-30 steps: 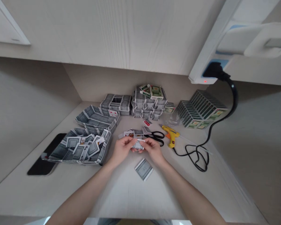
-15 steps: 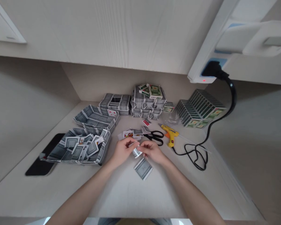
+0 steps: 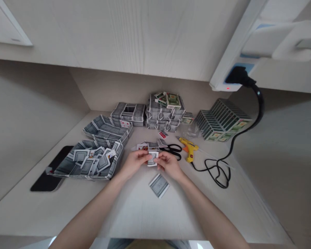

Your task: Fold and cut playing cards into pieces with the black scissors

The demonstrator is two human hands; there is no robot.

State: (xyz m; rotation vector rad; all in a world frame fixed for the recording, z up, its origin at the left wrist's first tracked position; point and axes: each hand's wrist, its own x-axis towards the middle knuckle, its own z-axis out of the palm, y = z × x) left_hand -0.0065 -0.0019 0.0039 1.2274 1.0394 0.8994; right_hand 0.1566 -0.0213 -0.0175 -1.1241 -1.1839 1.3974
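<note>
Between my two hands is a playing card (image 3: 152, 159), its grey patterned back towards me and its edges seemingly bent. My left hand (image 3: 135, 162) pinches it at the left edge, and my right hand (image 3: 169, 164) grips its right edge. Just below them a loose square card piece (image 3: 159, 185) lies flat on the table, patterned side up. Past my fingertips are several cards (image 3: 142, 146), one a face card, partly hidden by my hands. Black-handled scissors (image 3: 174, 151) lie behind my right hand, their blades covered by cards.
A yellow glue gun (image 3: 189, 148) with a black cord (image 3: 218, 173) lies to the right. On the left, an open box made of cards (image 3: 113, 172) holds loose cards and overlaps a black phone (image 3: 45, 183). Card-built boxes (image 3: 162, 113) and stacked card packs (image 3: 223, 119) stand behind.
The card between my hands has turned from a tilted, narrow view to upright, showing its back. Both hands have shifted slightly; the loose piece below stays put.
</note>
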